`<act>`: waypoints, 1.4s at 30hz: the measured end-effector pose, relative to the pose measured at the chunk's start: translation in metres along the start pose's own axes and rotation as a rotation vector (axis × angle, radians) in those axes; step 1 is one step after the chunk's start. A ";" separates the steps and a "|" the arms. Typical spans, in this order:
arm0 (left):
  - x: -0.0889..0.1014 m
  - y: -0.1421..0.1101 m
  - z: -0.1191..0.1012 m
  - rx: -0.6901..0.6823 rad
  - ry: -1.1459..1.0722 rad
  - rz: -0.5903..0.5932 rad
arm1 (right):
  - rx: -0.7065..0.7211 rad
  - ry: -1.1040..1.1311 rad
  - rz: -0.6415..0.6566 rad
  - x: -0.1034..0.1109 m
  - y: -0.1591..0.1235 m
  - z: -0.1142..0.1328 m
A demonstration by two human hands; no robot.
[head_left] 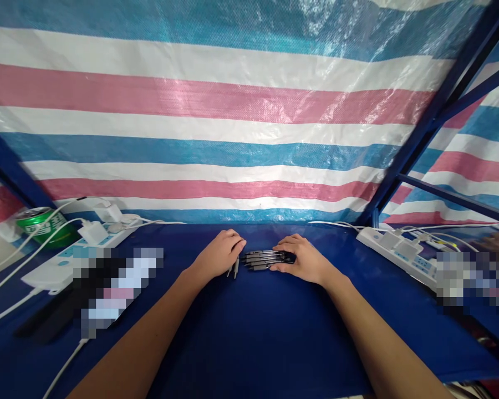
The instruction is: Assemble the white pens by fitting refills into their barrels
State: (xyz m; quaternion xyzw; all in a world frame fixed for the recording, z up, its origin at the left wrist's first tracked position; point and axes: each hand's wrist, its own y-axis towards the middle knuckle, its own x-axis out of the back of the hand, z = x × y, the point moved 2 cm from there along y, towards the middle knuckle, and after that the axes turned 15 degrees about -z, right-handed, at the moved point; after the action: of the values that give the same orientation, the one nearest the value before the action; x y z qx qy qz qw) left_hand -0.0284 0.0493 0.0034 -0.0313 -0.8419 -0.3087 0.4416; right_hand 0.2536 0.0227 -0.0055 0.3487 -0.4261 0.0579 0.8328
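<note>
Several click pens [260, 258] with clear and black barrels lie side by side on the blue tabletop, their grey ends pointing left. My right hand [305, 259] closes around the right end of this row, thumb on the near side and fingers on the far side. To the left, my left hand [221, 255] is curled, its thumb towards the row. A few more pens [235, 268] show their grey ends beneath its fingers; their other ends are hidden by the hand. A small gap separates the two hands.
A power strip [54, 271] with chargers, a green can [50, 226] and a blurred phone-like device [122, 293] are on the left. Another power strip [399, 255] with cables lies right. Striped plastic sheeting [233, 105] hangs behind; a blue metal frame [416, 138] rises right.
</note>
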 end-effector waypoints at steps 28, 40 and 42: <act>-0.001 -0.002 0.007 0.024 0.050 -0.026 | -0.012 -0.042 -0.047 -0.003 -0.003 -0.006; -0.003 -0.004 0.000 0.001 0.046 0.011 | -0.067 0.058 -0.053 -0.006 -0.003 -0.001; -0.003 -0.004 -0.001 0.002 0.044 0.002 | -0.066 0.054 -0.048 -0.005 -0.003 0.000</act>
State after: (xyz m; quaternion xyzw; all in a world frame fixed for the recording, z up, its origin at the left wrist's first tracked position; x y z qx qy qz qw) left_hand -0.0274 0.0466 -0.0004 -0.0247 -0.8324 -0.3079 0.4601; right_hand 0.2515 0.0218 -0.0109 0.3296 -0.3964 0.0333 0.8562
